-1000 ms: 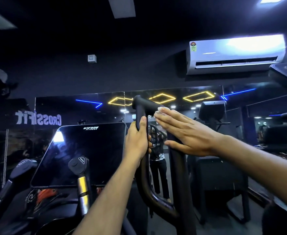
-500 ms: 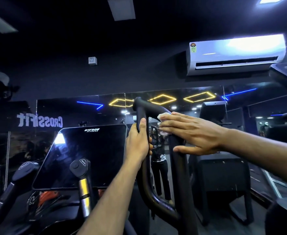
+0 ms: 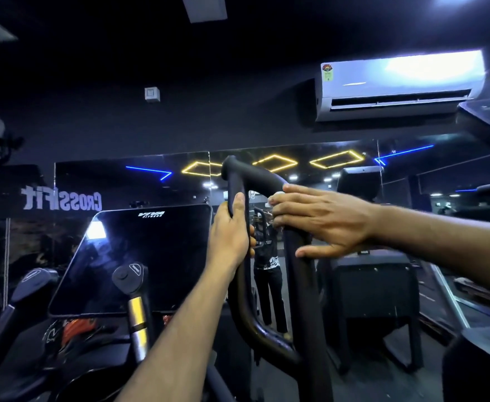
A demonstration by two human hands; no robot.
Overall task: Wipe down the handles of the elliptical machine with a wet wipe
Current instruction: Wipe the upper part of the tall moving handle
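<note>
The elliptical's black looped handle (image 3: 255, 178) rises in the middle of the view. My left hand (image 3: 232, 233) grips its left upright bar, thumb pointing up. My right hand (image 3: 322, 219) lies across the right bar just below the bend, fingers stretched flat and thumb hooked under. A small white wet wipe (image 3: 275, 197) shows under the fingertips, pressed against the handle; most of it is hidden by the hand.
The machine's dark console screen (image 3: 139, 256) stands to the left, with a short gold-banded inner handle (image 3: 135, 291) in front of it. A wall mirror (image 3: 325, 184) lies behind. An air conditioner (image 3: 397, 85) hangs top right. Other gym machines stand at right.
My right hand has slid down the handle's bend onto the right bar with the wipe under its fingers. My left hand has kept its grip on the left bar.
</note>
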